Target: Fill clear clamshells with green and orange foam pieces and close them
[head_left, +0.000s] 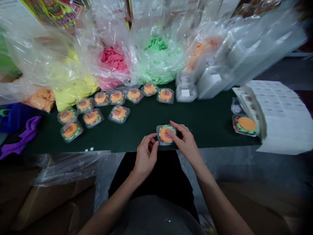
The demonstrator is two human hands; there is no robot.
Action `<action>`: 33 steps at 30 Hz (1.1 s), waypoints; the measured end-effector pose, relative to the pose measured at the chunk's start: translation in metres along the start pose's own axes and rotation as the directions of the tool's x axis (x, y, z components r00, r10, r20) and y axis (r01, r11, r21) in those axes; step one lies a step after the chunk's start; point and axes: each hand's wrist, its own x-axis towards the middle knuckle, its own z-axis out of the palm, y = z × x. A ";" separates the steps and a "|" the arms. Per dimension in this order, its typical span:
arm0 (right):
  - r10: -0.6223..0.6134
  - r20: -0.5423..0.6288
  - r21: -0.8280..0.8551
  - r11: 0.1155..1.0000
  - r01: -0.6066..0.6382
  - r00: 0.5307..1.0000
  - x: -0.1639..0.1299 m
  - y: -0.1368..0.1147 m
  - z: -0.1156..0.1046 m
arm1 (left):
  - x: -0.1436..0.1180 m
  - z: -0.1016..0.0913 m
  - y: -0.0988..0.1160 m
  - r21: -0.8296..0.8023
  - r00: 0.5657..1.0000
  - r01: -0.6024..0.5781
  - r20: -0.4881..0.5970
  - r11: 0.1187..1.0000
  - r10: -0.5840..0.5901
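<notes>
A small clear plastic box [160, 128] sits near the front edge of the dark table. Inside it is a burger-shaped piece with an orange top and green and pink layers, and a printed sticker shows on the lid. My right hand [185, 141] grips the box's right side, its thumb pressed on the lid and its fingers at the far edge. My left hand [146, 153] is curled at the left side, with thumb and forefinger tips against that edge. Several similar stickered boxes [119, 113] stand to the left.
Clear bags of yellow [75, 93], pink [114, 60] and green [158, 67] soft material line the back. Stacked empty clear boxes [212, 83] stand at back right. A sticker sheet [281, 114] overhangs the right front edge, beside another filled box [246, 124]. Purple cloth [23, 138] lies left.
</notes>
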 end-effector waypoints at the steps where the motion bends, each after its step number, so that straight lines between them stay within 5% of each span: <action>1: 0.005 0.003 -0.010 1.000 -0.005 1.000 0.000 -0.001 0.000 | 0.003 0.000 -0.001 0.018 1.000 -0.014 0.014 1.000 0.014; 13: 0.008 -0.017 -0.120 0.993 -0.010 1.000 -0.003 -0.006 0.008 | 0.008 -0.001 -0.001 0.080 0.998 -0.006 0.060 0.997 0.001; 21: 0.053 0.031 0.061 0.997 -0.055 0.998 -0.001 -0.004 0.005 | 0.008 0.005 -0.003 0.166 0.999 -0.026 0.041 0.986 0.020; 27: 0.116 0.004 0.009 0.993 -0.116 0.993 -0.001 -0.001 0.002 | 0.011 0.001 0.003 0.279 0.991 -0.058 0.131 0.959 0.022; 33: 0.280 0.138 0.302 0.902 -0.309 0.950 -0.018 -0.007 0.002 | -0.005 -0.004 0.012 -0.007 0.982 0.077 0.174 0.997 -0.075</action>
